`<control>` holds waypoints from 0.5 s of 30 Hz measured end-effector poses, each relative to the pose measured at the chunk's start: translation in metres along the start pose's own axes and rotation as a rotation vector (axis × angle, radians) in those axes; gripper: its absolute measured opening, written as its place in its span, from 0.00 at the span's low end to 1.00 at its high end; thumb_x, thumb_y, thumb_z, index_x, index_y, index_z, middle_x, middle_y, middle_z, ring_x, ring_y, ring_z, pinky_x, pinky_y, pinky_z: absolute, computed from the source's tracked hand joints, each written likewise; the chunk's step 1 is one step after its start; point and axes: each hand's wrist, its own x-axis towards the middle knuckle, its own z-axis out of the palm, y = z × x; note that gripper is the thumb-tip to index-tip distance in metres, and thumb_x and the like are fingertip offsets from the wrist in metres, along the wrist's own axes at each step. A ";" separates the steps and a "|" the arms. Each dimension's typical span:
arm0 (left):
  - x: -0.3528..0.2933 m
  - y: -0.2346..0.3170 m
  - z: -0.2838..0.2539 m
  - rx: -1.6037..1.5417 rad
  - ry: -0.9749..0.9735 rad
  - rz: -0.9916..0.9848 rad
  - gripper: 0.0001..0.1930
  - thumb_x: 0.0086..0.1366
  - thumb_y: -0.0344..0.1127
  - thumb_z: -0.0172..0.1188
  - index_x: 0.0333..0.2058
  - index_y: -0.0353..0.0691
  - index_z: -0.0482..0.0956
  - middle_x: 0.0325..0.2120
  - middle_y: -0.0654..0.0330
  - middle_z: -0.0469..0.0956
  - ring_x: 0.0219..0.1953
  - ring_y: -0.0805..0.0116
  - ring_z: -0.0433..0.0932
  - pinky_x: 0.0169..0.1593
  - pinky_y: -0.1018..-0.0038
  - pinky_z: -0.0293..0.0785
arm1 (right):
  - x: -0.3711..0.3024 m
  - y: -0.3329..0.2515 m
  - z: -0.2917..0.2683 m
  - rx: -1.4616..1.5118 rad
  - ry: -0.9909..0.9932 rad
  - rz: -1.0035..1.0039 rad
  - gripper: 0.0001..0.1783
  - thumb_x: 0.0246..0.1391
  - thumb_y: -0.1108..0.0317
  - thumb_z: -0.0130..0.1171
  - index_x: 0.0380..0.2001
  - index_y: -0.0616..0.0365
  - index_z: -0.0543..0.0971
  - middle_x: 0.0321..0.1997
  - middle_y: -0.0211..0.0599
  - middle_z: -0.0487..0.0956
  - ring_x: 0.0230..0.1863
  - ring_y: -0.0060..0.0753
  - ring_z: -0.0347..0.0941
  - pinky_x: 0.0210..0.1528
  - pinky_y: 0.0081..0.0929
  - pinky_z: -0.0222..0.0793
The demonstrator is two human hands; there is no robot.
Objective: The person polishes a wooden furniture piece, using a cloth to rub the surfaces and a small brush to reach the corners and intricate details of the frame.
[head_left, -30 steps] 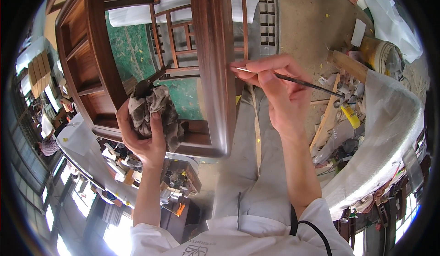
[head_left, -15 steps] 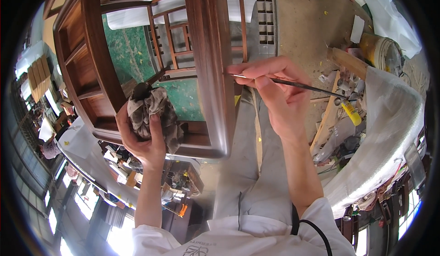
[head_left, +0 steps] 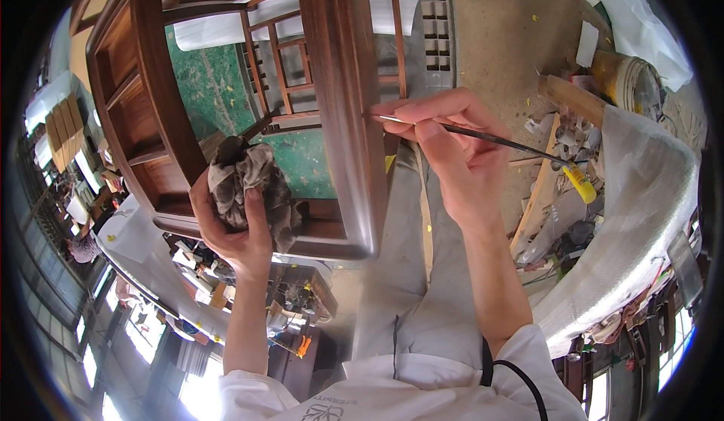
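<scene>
A crumpled, dark-stained rag [head_left: 253,187] is bunched in my left hand [head_left: 234,240], fingers curled round it, beside the lower inner edge of a dark reddish-brown wooden furniture frame [head_left: 335,82]. My right hand [head_left: 467,150] pinches a slim paintbrush [head_left: 494,139] with a dark handle and a silvery ferrule. Its tip end points left at the outer side of the frame's broad right-hand rail, with my fingertips close against the wood. The bristles are too small to make out.
Through the frame show a slatted wooden piece [head_left: 290,67] and a green floor patch [head_left: 215,89]. On the right are a bucket [head_left: 630,85], a yellow tube-shaped item [head_left: 581,185], wood offcuts and bubble wrap [head_left: 641,202]. A cluttered workbench [head_left: 302,293] stands lower left.
My right hand and the brush have shifted slightly left and up along the rail. My left hand and the rag have barely moved.
</scene>
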 end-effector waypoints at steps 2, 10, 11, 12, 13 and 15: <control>0.000 0.000 0.000 0.011 -0.003 0.001 0.23 0.59 0.34 0.64 0.51 0.30 0.71 0.44 0.55 0.74 0.46 0.65 0.72 0.55 0.71 0.66 | -0.002 -0.001 -0.003 -0.020 -0.029 -0.003 0.06 0.60 0.80 0.54 0.37 0.68 0.79 0.41 0.49 0.83 0.44 0.34 0.81 0.50 0.30 0.79; -0.001 -0.001 0.000 -0.005 0.000 -0.007 0.23 0.59 0.33 0.64 0.52 0.30 0.70 0.44 0.55 0.74 0.46 0.66 0.72 0.54 0.72 0.66 | -0.004 -0.002 -0.001 -0.032 -0.001 0.028 0.07 0.58 0.82 0.52 0.37 0.68 0.79 0.41 0.50 0.83 0.44 0.32 0.81 0.50 0.29 0.78; 0.000 0.000 0.000 -0.008 0.000 -0.008 0.23 0.59 0.33 0.64 0.52 0.31 0.70 0.44 0.56 0.74 0.46 0.67 0.72 0.54 0.72 0.66 | -0.004 -0.002 -0.002 -0.031 0.000 0.025 0.07 0.58 0.81 0.52 0.37 0.68 0.79 0.41 0.50 0.83 0.44 0.32 0.81 0.50 0.29 0.78; 0.000 0.000 0.000 -0.010 0.000 -0.008 0.23 0.59 0.33 0.64 0.52 0.31 0.70 0.44 0.56 0.74 0.46 0.67 0.72 0.54 0.72 0.66 | -0.004 -0.002 -0.002 -0.030 -0.001 0.021 0.07 0.58 0.81 0.52 0.37 0.68 0.79 0.41 0.50 0.83 0.44 0.32 0.81 0.50 0.29 0.78; 0.000 0.000 0.000 -0.005 0.000 -0.004 0.23 0.59 0.33 0.63 0.52 0.31 0.70 0.44 0.56 0.74 0.46 0.67 0.72 0.54 0.72 0.66 | -0.006 -0.001 -0.003 -0.047 -0.013 0.029 0.07 0.58 0.81 0.52 0.37 0.68 0.79 0.41 0.50 0.83 0.44 0.32 0.81 0.50 0.29 0.78; -0.001 -0.001 0.000 0.004 -0.001 0.004 0.23 0.60 0.33 0.63 0.52 0.31 0.70 0.43 0.56 0.74 0.45 0.67 0.72 0.54 0.72 0.66 | -0.013 0.000 -0.007 -0.081 -0.039 0.044 0.07 0.58 0.81 0.53 0.37 0.68 0.79 0.41 0.50 0.83 0.44 0.32 0.81 0.50 0.29 0.78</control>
